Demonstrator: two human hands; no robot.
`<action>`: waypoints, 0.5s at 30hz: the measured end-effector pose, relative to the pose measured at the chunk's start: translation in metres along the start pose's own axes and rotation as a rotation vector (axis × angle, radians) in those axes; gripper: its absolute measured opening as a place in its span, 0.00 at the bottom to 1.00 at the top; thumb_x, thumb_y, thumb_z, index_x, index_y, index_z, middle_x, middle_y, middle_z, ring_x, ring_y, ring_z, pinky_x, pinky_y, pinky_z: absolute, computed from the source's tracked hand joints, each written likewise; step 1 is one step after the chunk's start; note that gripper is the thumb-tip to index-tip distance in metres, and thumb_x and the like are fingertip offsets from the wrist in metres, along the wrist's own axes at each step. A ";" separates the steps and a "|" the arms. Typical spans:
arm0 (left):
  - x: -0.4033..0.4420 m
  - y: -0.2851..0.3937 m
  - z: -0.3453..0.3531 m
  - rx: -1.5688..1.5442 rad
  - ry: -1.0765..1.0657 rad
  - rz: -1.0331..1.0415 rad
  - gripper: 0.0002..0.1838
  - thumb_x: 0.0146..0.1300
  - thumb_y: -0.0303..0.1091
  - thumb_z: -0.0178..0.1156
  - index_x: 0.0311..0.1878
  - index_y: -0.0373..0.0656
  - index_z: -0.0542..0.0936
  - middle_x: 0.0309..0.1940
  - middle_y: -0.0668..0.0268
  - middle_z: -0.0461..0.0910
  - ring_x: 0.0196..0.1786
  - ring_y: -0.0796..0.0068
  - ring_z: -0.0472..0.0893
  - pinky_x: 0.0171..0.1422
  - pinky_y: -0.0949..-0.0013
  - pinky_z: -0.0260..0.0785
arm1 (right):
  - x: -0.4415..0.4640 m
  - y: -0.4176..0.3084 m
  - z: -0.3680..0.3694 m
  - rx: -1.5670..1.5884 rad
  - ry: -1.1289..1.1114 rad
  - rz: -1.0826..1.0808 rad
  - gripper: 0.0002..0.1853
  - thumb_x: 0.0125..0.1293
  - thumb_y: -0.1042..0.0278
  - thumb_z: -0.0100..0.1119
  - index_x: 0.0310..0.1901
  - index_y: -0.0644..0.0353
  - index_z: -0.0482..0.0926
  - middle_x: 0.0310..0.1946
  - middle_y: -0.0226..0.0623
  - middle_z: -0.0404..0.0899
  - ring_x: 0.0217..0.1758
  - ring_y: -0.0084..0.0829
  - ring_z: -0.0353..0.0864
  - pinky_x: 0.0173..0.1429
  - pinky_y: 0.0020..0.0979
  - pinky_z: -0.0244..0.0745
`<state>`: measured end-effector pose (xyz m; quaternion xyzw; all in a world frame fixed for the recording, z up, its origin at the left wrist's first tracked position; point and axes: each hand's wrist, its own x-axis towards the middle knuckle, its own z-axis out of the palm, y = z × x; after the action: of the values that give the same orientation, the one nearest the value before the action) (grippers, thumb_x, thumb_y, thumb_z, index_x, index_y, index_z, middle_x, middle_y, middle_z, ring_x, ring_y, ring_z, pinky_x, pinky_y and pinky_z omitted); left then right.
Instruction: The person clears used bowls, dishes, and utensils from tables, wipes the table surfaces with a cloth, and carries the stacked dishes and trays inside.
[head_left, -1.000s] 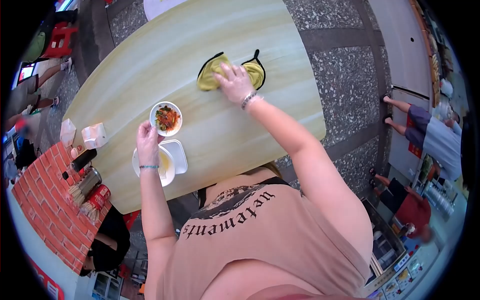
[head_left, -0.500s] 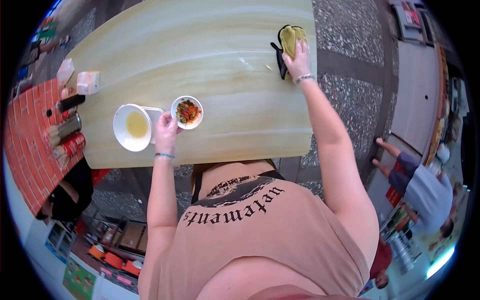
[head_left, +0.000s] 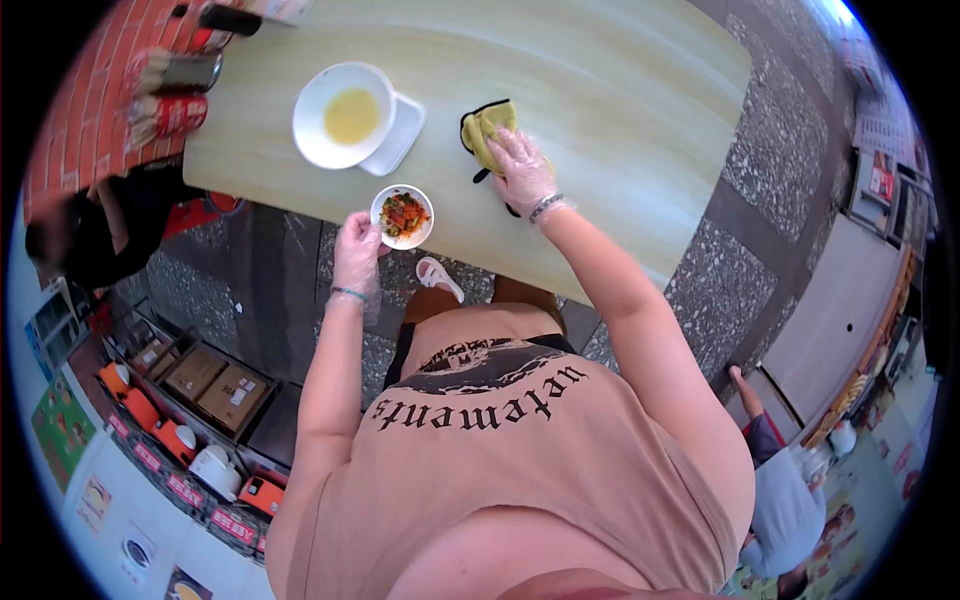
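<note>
My left hand point(head_left: 357, 252), in a clear plastic glove, grips the rim of a small white bowl point(head_left: 425, 238) filled with red and green chopped food. This bowl is held up in front of the table's near edge. On the tabletop, my gloved right hand point(head_left: 522, 172) presses down on a yellow cleaning cloth point(head_left: 487, 125) with black edging, fingers curved over it. Part of the cloth is hidden under the palm. Farther left, a larger white bowl point(head_left: 312, 120) with pale yellow liquid rests partly over a white rectangular tray or lid point(head_left: 400, 135).
Along the left table edge stand a red can of sticks point(head_left: 182, 115), a metal holder point(head_left: 192, 72) and a dark bottle point(head_left: 230, 19). A person in black point(head_left: 140, 215) is at the left, another in grey point(head_left: 785, 510) at lower right. Cardboard boxes point(head_left: 230, 390) sit behind, left.
My right hand has brought the cloth inward from the table's right edge. My left hand has carried the small bowl toward me, off the table's near edge. My view has shifted right.
</note>
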<state>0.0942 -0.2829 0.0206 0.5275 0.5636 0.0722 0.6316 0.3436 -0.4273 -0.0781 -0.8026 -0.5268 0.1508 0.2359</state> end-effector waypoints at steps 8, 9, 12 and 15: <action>-0.042 -0.066 -0.127 -0.051 0.066 0.037 0.07 0.63 0.28 0.52 0.43 0.39 0.73 0.33 0.69 0.75 0.33 0.83 0.75 0.36 0.77 0.72 | -0.024 -0.158 0.091 0.001 0.039 -0.062 0.26 0.45 0.73 0.58 0.51 0.51 0.74 0.55 0.41 0.68 0.55 0.45 0.68 0.59 0.42 0.67; -0.049 -0.075 -0.143 -0.074 0.065 0.059 0.07 0.63 0.28 0.52 0.43 0.39 0.72 0.33 0.69 0.75 0.33 0.83 0.75 0.36 0.77 0.72 | -0.022 -0.179 0.102 0.010 0.026 -0.014 0.25 0.45 0.74 0.58 0.50 0.51 0.75 0.55 0.41 0.69 0.54 0.44 0.69 0.58 0.41 0.67; -0.067 -0.097 -0.198 -0.093 0.124 0.029 0.06 0.63 0.28 0.52 0.42 0.39 0.72 0.32 0.70 0.74 0.31 0.83 0.75 0.35 0.77 0.73 | 0.007 -0.244 0.148 0.031 0.013 -0.019 0.23 0.47 0.74 0.58 0.50 0.52 0.75 0.53 0.45 0.70 0.53 0.46 0.70 0.56 0.41 0.69; -0.085 -0.119 -0.245 -0.128 0.193 -0.019 0.05 0.63 0.27 0.52 0.41 0.39 0.72 0.31 0.70 0.74 0.30 0.84 0.75 0.33 0.78 0.72 | 0.053 -0.295 0.197 0.242 0.096 0.113 0.21 0.51 0.74 0.57 0.50 0.56 0.75 0.49 0.48 0.73 0.50 0.45 0.73 0.54 0.40 0.71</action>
<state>-0.1893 -0.2496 0.0326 0.4714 0.6211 0.1525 0.6073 0.0396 -0.2374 -0.0851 -0.8028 -0.4470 0.1876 0.3473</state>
